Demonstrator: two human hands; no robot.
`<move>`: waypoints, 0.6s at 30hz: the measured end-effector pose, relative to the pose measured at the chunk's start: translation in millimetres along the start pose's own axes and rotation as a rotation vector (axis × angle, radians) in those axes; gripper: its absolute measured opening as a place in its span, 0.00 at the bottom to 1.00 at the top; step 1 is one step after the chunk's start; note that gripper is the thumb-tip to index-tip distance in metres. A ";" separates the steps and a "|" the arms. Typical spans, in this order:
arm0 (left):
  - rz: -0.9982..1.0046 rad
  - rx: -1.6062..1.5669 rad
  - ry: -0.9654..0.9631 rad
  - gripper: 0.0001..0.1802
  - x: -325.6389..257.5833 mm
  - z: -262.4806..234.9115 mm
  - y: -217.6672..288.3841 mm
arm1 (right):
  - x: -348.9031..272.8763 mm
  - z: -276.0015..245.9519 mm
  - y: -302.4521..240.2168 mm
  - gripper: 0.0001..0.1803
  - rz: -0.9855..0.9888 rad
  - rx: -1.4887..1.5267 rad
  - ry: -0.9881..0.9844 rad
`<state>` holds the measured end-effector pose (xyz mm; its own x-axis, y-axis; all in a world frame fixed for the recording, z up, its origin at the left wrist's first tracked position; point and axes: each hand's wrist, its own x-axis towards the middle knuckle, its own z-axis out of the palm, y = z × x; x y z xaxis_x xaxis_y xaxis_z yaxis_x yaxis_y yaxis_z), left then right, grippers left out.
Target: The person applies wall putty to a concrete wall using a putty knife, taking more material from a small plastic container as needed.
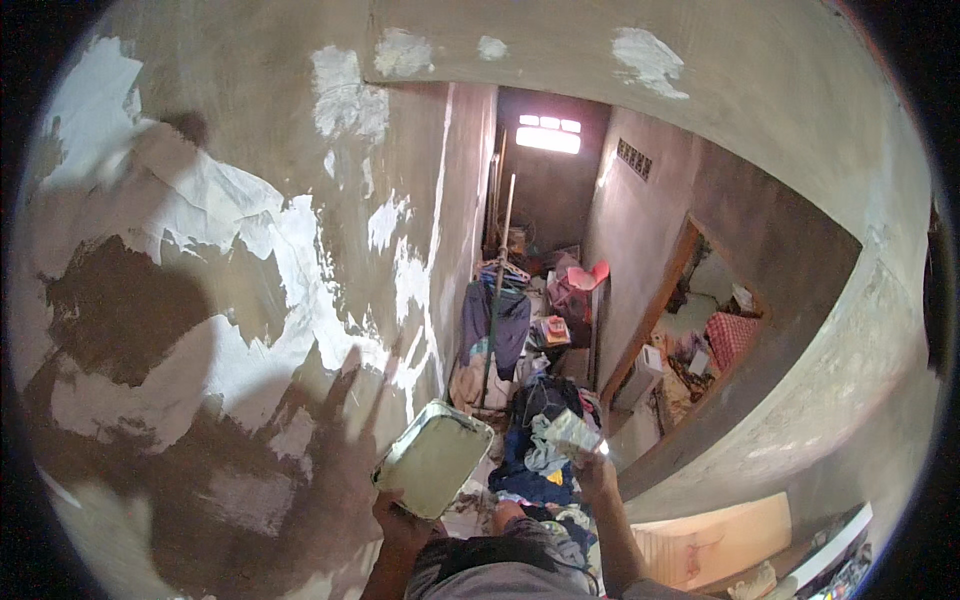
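My left hand (398, 512) is closed on the near left corner of a shallow rectangular tray (436, 458). Its rim looks whitish and its inside pale and smeared, and it tilts beside the patchy wall. To the right, my right hand (598, 474) grips a flat, roughly rectangular scraper (572, 434) coated in whitish filler. The scraper's handle is hidden in my fist. A gap separates it from the tray, and neither touches the wall (240, 480). White smears of filler (300, 270) spread unevenly over that grey wall, partly under my shadow.
Piled clothes (545, 470) cover the floor ahead of me. Beyond them, dark garments (495, 325) hang by an upright pole (500, 270). A wood-framed opening (640, 370) cuts the right wall, and a pale board (715, 540) leans at lower right.
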<state>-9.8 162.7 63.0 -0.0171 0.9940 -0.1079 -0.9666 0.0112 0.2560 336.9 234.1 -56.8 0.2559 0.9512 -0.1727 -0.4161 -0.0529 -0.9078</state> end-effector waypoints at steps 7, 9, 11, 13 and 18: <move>0.019 0.205 -0.015 0.32 -1.0 12.5 -2.5 | -36.1 83.2 -82.8 0.08 -0.090 0.258 -0.135; 0.023 0.190 0.031 0.31 -0.7 11.0 -3.7 | -44.6 95.4 -92.4 0.06 -0.166 0.020 -0.031; 0.009 0.195 0.025 0.31 3.2 11.3 -5.6 | -48.9 105.8 -98.8 0.05 -0.255 -0.021 -0.076; -0.014 0.150 -0.026 0.32 4.7 14.0 -6.8 | -52.7 115.5 -102.0 0.05 -0.294 -0.015 -0.092; -0.042 0.113 0.025 0.34 1.2 22.6 -8.0 | -63.4 132.4 -104.6 0.01 -0.433 -0.176 -0.079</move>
<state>3.7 166.3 82.6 0.0147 0.9894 -0.1444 -0.9317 0.0660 0.3572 248.6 219.7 99.7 0.3032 0.9170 0.2593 -0.1299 0.3094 -0.9420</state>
